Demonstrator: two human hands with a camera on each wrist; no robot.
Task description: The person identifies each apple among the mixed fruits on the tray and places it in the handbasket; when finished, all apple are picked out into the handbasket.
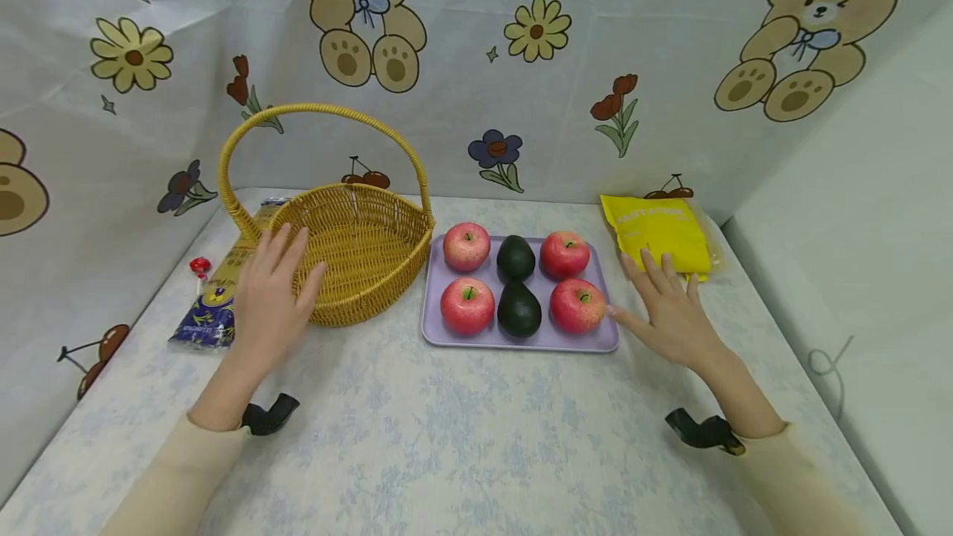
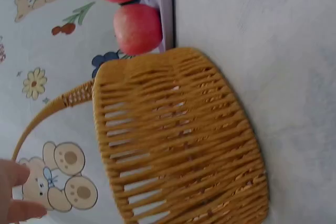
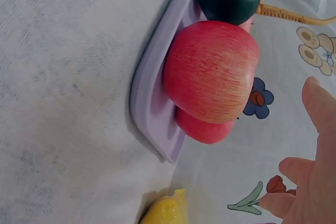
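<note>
My left hand (image 1: pixel 271 300) hovers with spread fingers at the left side of the yellow wicker basket (image 1: pixel 357 251), in front of its handle; it grips nothing. In the left wrist view, the basket's woven side (image 2: pixel 178 135) fills the middle and a few fingertips show at the lower left. A lilac tray (image 1: pixel 521 342) holds several red apples (image 1: pixel 466 305) and two dark green avocados (image 1: pixel 519 309). To the tray's right, my right hand (image 1: pixel 673 317) is spread, its thumb near the closest apple (image 3: pixel 212 72). Nothing is in its grasp.
A yellow packet (image 1: pixel 658 230) lies at the back right, beyond the right fingertips. Left of the basket lie a blue-and-gold spaghetti bag (image 1: pixel 212 304) and a red lollipop (image 1: pixel 199 265). A bear-patterned cloth (image 1: pixel 447 40) hangs behind the table (image 1: pixel 476 437).
</note>
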